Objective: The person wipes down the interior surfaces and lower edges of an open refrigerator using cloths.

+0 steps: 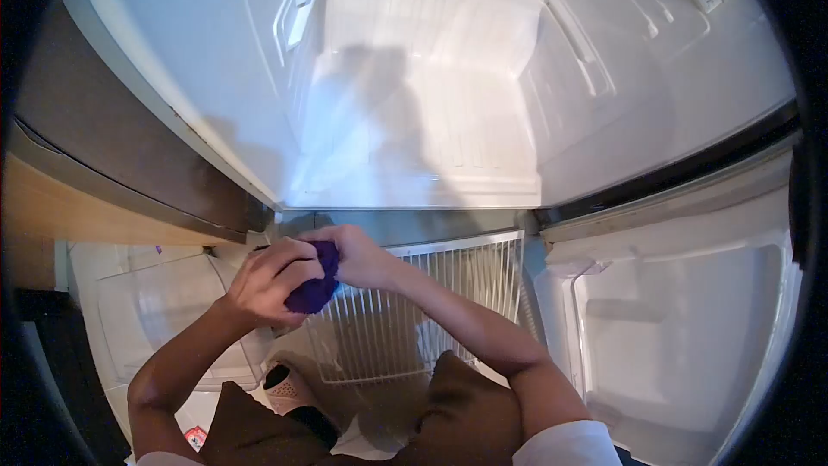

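Note:
A bunched purple cloth [312, 292] is squeezed between my two hands in front of the open refrigerator [414, 134]. My left hand [269, 283] curls its fingers around the cloth from the left. From the other side my right hand [355, 257] grips its upper right part, with the fingertips partly hidden behind it. Below and to the right of my hands, a white wire shelf [423, 306] is propped at a slant beneath the refrigerator's front edge.
The refrigerator door [681, 328] hangs open on the right, with moulded ledges inside. A clear plastic drawer [164, 311] lies on the floor at left. My shoe [291, 388] is beside the shelf. A brown cabinet panel [112, 121] borders the left side.

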`<state>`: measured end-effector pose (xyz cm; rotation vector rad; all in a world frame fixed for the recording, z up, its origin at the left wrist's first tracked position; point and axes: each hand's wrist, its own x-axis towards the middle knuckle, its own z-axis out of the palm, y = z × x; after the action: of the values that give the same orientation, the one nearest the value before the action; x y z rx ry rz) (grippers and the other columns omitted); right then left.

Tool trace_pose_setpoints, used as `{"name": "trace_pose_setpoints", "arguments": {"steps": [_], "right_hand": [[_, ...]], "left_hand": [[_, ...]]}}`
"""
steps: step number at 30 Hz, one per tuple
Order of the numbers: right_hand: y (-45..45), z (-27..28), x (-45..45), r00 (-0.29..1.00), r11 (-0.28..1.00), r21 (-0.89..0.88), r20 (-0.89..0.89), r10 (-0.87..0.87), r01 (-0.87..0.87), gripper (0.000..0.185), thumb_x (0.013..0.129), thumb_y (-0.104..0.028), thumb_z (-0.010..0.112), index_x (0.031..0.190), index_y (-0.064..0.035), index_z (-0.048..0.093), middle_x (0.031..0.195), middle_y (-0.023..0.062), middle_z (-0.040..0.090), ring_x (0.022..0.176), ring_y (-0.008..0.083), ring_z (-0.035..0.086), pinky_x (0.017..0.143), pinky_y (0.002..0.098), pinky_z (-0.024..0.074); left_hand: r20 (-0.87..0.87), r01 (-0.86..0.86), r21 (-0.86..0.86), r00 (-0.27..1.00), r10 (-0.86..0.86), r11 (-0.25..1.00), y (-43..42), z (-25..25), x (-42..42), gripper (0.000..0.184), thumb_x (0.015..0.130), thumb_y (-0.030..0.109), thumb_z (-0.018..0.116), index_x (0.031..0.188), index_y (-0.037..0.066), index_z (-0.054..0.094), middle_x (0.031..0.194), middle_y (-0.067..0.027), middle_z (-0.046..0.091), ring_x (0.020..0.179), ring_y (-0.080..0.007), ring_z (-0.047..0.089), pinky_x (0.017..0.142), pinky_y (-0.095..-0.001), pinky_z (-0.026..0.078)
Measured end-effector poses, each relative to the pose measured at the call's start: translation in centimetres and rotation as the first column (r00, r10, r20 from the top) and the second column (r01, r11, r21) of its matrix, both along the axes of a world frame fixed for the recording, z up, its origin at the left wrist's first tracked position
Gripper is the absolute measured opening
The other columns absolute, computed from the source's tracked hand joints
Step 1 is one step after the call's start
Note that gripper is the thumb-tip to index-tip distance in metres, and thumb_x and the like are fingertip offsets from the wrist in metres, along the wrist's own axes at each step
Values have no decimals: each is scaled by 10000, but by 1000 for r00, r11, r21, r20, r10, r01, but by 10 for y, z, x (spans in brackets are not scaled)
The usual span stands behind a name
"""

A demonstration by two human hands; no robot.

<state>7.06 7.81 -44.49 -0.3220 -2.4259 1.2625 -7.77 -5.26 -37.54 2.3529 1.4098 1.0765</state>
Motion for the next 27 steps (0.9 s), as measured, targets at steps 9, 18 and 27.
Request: {"name": "trace_pose_setpoints", "arguments": {"steps": [9,18,27], "right_hand": [[45,-7,-57,767,729,363,57,-639,581,282,746,9,556,1024,27,600,950,220,579,846,356,603,751,417,527],[26,41,29,967,950,-308,252,29,52,417,689,12,594,1095,-50,664,950,205,607,851,304,644,801,388,517],[35,0,-44,919,888,383,190,-344,253,281,756,-132,658,1033,-87,638,1046,162,531,863,343,600,759,457,526]], "left_hand": [[-102,163,-244,976,-193,956,-24,0,16,433,593,131,757,981,86,569,954,-80,572,801,-255,642,638,-364,562],[-326,-125,-904,820,-470,408,-23,4,48,414,705,173,704,1078,62,563,990,-155,575,867,-349,643,722,-463,538],[-438,-178,-832,793,-424,526,-7,9,53,411,686,143,699,1062,28,580,953,-158,592,872,-330,644,682,-431,548]]}}
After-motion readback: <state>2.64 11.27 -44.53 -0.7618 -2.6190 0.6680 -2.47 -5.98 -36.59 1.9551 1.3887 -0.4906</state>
